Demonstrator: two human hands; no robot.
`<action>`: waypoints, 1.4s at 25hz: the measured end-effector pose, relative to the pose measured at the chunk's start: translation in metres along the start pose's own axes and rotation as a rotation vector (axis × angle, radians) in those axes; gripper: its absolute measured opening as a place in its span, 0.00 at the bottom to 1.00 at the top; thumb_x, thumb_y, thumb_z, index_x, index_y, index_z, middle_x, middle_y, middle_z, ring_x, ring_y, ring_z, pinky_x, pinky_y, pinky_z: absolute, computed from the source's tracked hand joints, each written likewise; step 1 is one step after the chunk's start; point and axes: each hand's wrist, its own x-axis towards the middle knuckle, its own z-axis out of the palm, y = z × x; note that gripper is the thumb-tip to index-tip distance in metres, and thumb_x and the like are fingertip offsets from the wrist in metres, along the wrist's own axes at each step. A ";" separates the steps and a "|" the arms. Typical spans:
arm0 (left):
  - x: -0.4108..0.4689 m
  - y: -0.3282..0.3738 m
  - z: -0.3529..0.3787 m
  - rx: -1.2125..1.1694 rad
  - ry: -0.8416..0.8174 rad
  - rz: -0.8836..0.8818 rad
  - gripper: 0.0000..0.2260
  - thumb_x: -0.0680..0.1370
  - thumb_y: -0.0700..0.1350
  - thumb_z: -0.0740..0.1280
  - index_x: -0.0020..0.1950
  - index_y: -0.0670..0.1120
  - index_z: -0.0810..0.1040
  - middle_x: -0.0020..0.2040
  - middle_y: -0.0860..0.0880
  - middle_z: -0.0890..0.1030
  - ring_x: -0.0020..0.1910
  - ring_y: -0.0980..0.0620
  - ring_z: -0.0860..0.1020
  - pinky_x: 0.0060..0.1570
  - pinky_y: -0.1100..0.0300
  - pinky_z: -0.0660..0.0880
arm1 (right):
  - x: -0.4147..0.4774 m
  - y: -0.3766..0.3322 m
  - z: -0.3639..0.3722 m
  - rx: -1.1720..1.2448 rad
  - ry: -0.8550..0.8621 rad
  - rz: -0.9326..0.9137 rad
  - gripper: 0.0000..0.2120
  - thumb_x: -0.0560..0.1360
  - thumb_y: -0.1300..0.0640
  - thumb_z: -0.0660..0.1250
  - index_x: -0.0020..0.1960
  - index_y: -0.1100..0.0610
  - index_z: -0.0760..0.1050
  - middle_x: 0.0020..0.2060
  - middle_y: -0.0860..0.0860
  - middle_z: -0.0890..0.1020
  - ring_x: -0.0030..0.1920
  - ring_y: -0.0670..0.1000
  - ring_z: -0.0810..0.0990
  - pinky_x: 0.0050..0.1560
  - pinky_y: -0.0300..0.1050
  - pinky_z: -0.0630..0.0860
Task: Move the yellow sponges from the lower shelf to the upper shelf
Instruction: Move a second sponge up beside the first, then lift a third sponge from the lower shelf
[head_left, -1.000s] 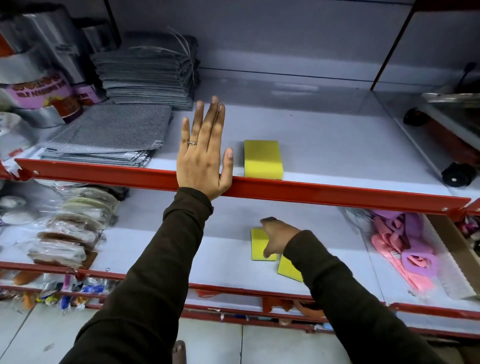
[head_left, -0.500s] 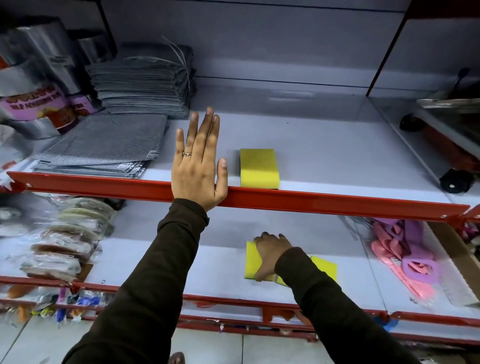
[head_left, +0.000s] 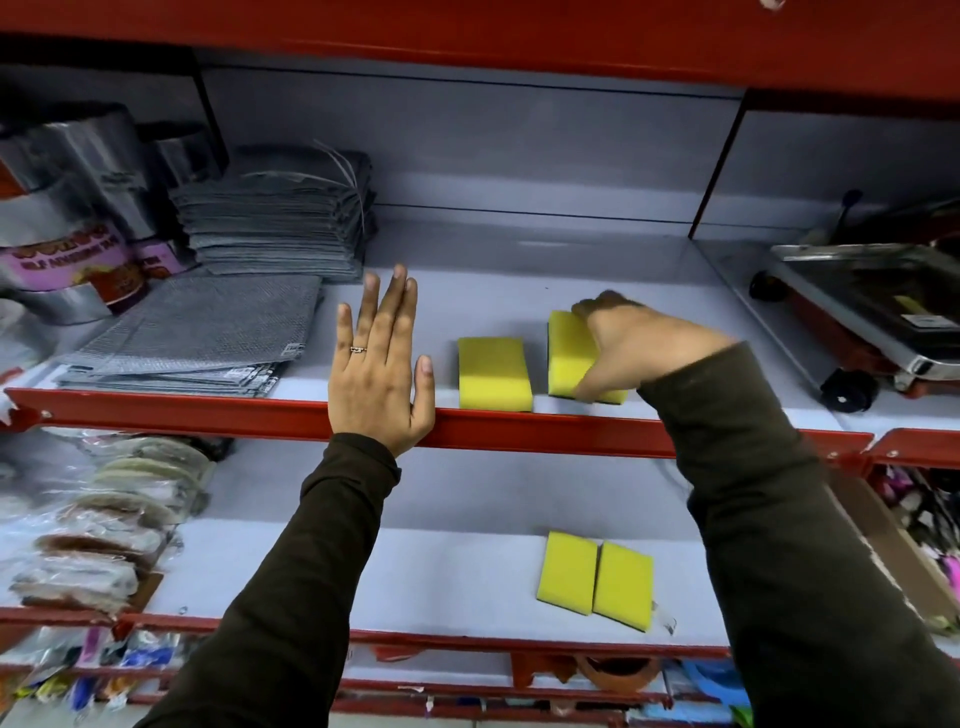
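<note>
On the upper shelf (head_left: 597, 260) a yellow sponge (head_left: 493, 373) lies flat near the red front rail. Just to its right, my right hand (head_left: 628, 343) grips a second yellow sponge (head_left: 569, 353), tilted with its dark underside showing, low over the shelf surface. My left hand (head_left: 382, 364) rests flat and open on the red rail (head_left: 208, 413), left of the sponges. Two more yellow sponges (head_left: 567, 571) (head_left: 623, 586) lie side by side on the lower shelf (head_left: 389, 571).
Grey mesh cloths (head_left: 208, 327) and a grey stack (head_left: 275, 228) fill the upper shelf's left, with foil rolls (head_left: 67, 208) beyond. A red and metal appliance (head_left: 872, 312) stands at right. Bagged scrubbers (head_left: 104, 519) sit on the lower shelf's left.
My right hand took a sponge from the lower shelf and raised it to the upper shelf beside the first one. My left hand stayed on the rail.
</note>
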 end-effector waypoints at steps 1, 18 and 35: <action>0.000 0.000 0.000 0.001 -0.002 -0.001 0.33 0.79 0.51 0.54 0.84 0.42 0.55 0.85 0.45 0.57 0.85 0.43 0.54 0.85 0.51 0.39 | 0.010 0.001 0.006 -0.023 -0.073 0.030 0.37 0.64 0.52 0.77 0.69 0.59 0.69 0.64 0.57 0.74 0.63 0.59 0.76 0.61 0.55 0.79; -0.001 0.000 0.001 0.010 0.018 -0.008 0.34 0.79 0.50 0.56 0.84 0.42 0.54 0.85 0.44 0.57 0.85 0.43 0.54 0.85 0.52 0.38 | -0.007 0.029 0.246 0.134 -0.414 0.134 0.53 0.65 0.48 0.81 0.79 0.63 0.56 0.78 0.59 0.62 0.78 0.60 0.61 0.77 0.56 0.62; 0.000 -0.002 0.003 -0.005 0.020 0.001 0.34 0.80 0.51 0.55 0.85 0.44 0.53 0.85 0.45 0.57 0.85 0.45 0.53 0.85 0.52 0.38 | -0.094 0.001 0.055 0.140 -0.145 -0.142 0.43 0.52 0.42 0.76 0.64 0.52 0.71 0.56 0.50 0.73 0.54 0.52 0.77 0.55 0.52 0.80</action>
